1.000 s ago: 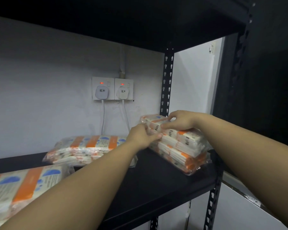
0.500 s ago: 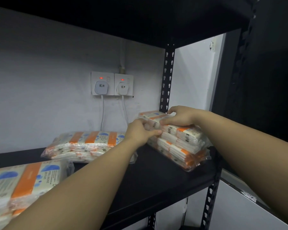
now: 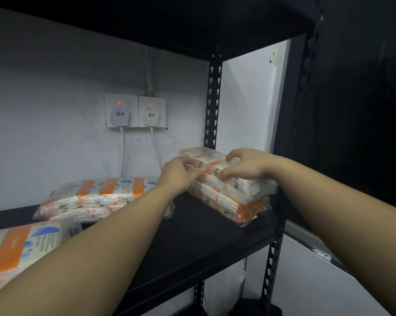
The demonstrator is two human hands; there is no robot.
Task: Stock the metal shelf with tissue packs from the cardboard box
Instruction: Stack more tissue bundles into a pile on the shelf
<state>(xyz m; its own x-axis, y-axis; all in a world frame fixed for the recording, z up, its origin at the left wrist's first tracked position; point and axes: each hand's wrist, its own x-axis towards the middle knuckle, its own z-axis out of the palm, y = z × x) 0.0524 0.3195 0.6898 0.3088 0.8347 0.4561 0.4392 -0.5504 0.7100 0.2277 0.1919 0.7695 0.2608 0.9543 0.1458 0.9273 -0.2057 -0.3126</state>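
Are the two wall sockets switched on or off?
On: each of the wall sockets shows a lit red lamp, and each holds a plug.

The shelf [image 3: 192,238] is matt black metal, its far right upright [image 3: 212,103] punched with keyhole slots. The 3 tissue packs [image 3: 229,190] wear glossy, crinkled clear plastic. The far wall [image 3: 55,110] looks matt, faintly rough.
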